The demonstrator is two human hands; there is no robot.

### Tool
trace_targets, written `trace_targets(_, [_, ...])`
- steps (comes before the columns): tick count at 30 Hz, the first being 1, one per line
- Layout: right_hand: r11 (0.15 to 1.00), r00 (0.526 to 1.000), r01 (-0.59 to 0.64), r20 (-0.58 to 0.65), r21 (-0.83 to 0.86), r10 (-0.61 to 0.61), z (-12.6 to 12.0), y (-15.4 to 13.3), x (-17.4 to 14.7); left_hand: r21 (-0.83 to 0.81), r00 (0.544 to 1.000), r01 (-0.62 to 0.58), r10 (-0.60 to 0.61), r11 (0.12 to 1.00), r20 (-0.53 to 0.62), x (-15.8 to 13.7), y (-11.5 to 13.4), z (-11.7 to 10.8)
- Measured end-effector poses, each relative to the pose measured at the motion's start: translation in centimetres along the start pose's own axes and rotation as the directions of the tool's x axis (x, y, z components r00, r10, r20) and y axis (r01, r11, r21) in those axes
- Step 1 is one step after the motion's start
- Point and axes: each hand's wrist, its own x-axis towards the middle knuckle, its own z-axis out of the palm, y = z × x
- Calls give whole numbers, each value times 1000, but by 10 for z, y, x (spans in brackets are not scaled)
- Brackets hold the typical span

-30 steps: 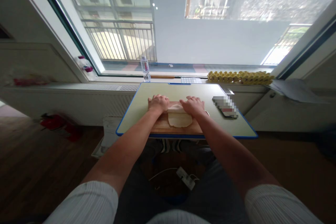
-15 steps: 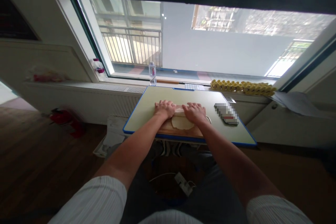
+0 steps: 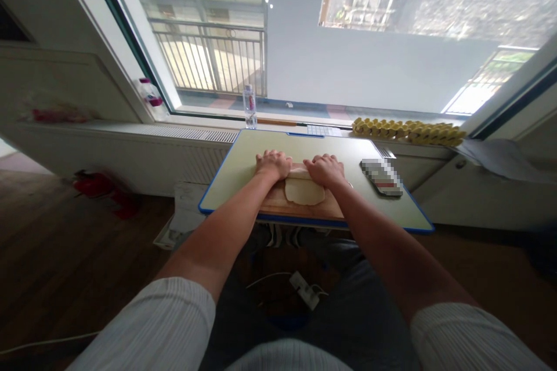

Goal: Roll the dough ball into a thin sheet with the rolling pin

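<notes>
A pale, flattened sheet of dough lies on a wooden board at the near side of the small table. Across the far part of the dough runs a light rolling pin, seen only in the gap between my hands. My left hand is closed over its left end, fingers curled down. Over the right end my right hand is closed the same way. Both palms face down, and they hide the pin's ends.
The board rests on a blue-edged table. A blurred-out packet lies on its right side. Behind stand a clear bottle and yellow egg-tray-like strips on the sill. A power strip lies below; a fire extinguisher is at left.
The view has tilted slightly down, so everything sits higher in the picture. Both hands keep their hold on the rolling pin, and more of the dough shows on the near side.
</notes>
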Motion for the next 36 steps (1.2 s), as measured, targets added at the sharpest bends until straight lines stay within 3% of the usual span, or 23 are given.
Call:
trace_targets(28, [998,999,-35,-30,55,37,1,-1,28,-38,1000,31,-31,999,6,29,-1,1])
trace_targets(36, [996,997,-46,-59,72,50,2,-1,35,-42,998,30,-32,999,-57,33,-1,3])
